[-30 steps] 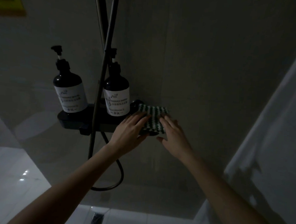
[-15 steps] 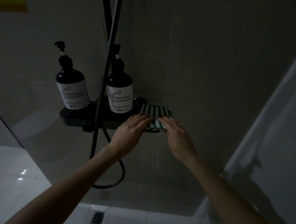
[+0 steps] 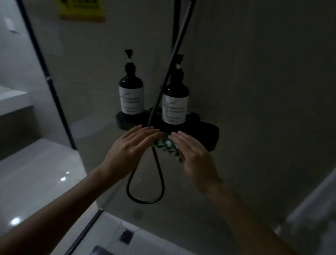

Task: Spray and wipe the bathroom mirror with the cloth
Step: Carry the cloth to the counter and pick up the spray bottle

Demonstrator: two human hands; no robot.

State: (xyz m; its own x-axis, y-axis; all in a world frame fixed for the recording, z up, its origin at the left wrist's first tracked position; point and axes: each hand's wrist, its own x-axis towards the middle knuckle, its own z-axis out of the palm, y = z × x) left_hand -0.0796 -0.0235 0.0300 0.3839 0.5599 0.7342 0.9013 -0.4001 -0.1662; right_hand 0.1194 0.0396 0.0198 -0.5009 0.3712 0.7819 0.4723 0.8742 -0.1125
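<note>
The green-and-white cloth (image 3: 167,146) is bunched in the air just in front of the black shower shelf (image 3: 210,134), between my two hands. My right hand (image 3: 194,157) covers its right part with fingers straight and thumb hidden beneath, and appears to pinch it. My left hand (image 3: 132,145) is flat, its fingertips above the cloth's left end. No mirror or spray bottle shows in this dim view.
Two dark pump bottles (image 3: 130,93) (image 3: 175,102) stand on the shelf. A black shower rail and a looping hose (image 3: 146,183) hang between my arms. A black-framed glass partition (image 3: 56,96) and a white counter (image 3: 8,100) are on the left; a floor drain (image 3: 126,235) lies below.
The cloth has come off the right end of the shelf and is now crumpled between my hands. My view has swung left and pulled back, showing the partition and counter.
</note>
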